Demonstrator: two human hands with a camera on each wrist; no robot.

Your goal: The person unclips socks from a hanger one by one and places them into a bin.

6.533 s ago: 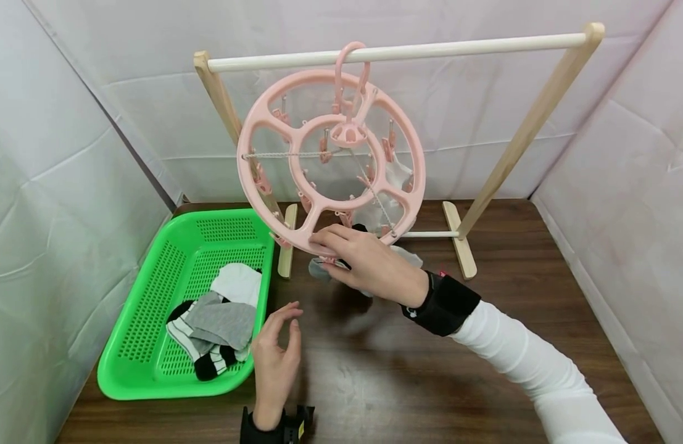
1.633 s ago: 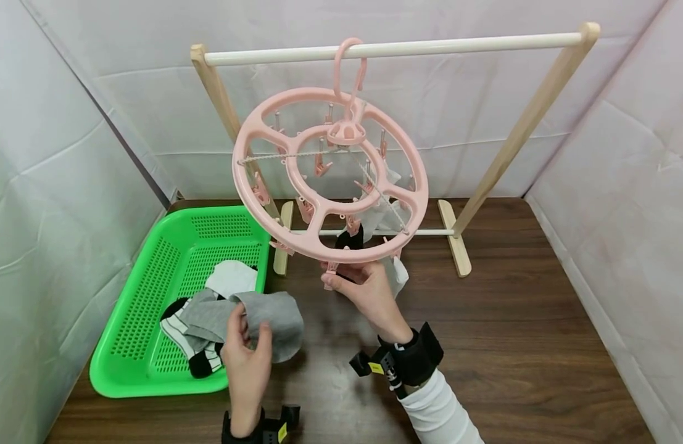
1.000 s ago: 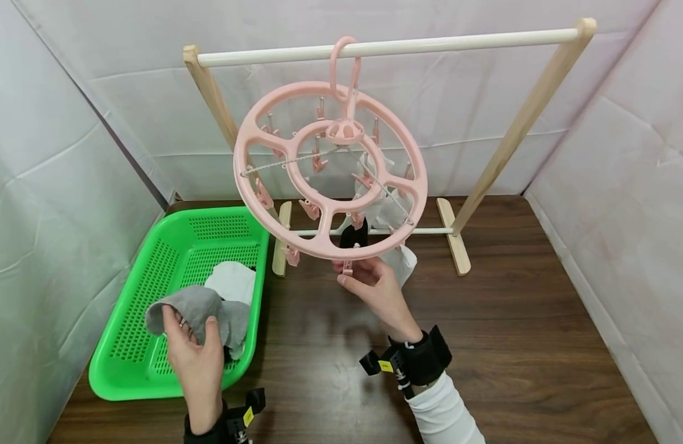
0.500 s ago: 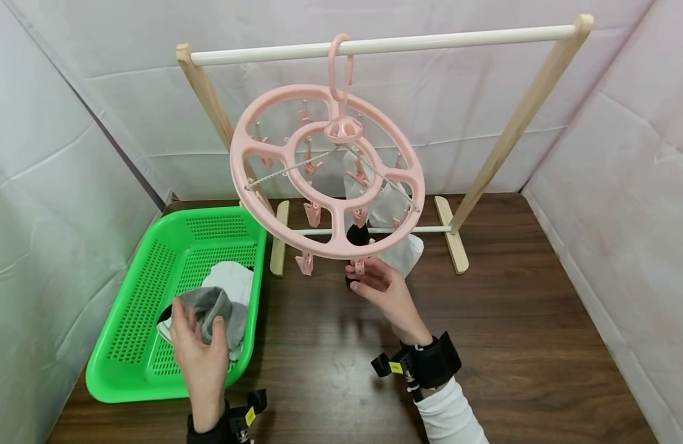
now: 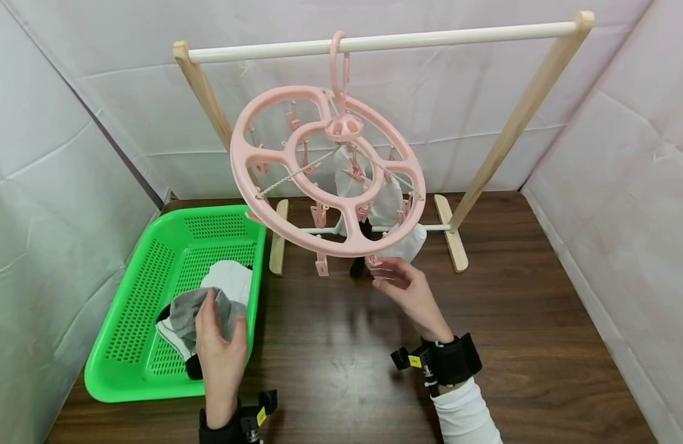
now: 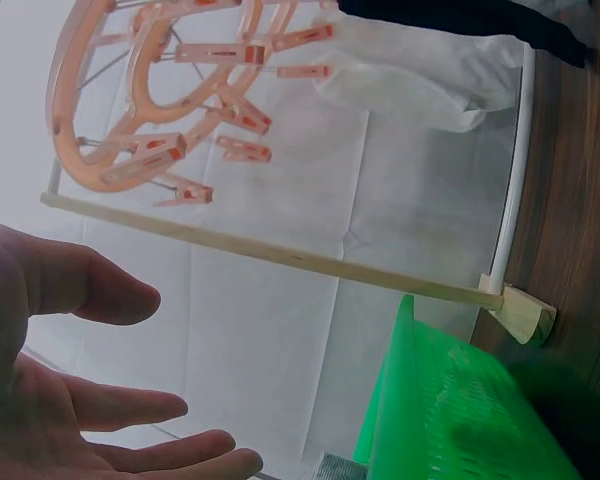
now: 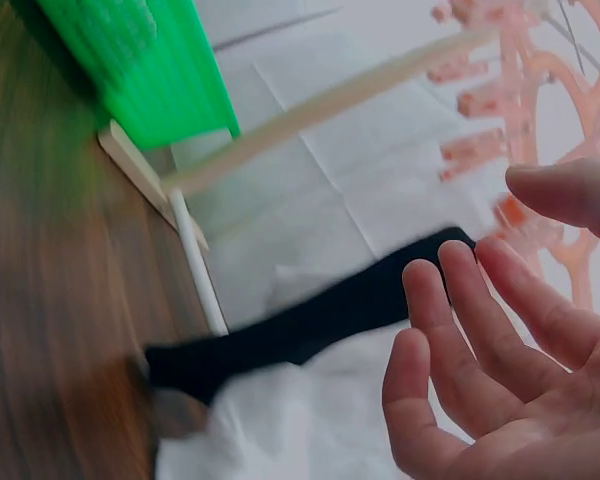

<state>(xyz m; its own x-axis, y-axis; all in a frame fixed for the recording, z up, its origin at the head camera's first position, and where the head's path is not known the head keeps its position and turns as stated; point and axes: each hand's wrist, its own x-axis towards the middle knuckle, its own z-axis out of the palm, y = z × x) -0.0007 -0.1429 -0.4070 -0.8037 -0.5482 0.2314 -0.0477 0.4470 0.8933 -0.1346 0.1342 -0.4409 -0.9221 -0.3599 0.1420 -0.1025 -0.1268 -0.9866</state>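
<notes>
My left hand (image 5: 221, 354) is held over the right side of the green basket (image 5: 124, 388), fingers spread; the left wrist view shows it holding nothing. A crumpled grey sock (image 5: 188, 314) lies just beyond its fingers, with a white sock (image 5: 227, 277) and a black-and-white sock (image 5: 171, 336). My right hand (image 5: 416, 299) is raised beneath the front rim of the pink round clip hanger (image 5: 288, 231), fingertips at a pink clip (image 5: 372, 261). Its thumb and fingers stand apart in the right wrist view; whether they touch the clip I cannot tell. A black sock (image 7: 310, 315) hangs close by.
The hanger hooks over the white rail (image 5: 458, 38) of a wooden stand (image 5: 513, 132). Pale socks (image 5: 408, 243) hang from its right side. Dark wooden table (image 5: 341, 370) extends before the stand, with pale fabric walls (image 5: 624, 185) around.
My left hand grasped the grey sock, moved it left over the basket and let it go, then drew slightly right. The hanger has turned, its front clips shifting right alongside my right hand.
</notes>
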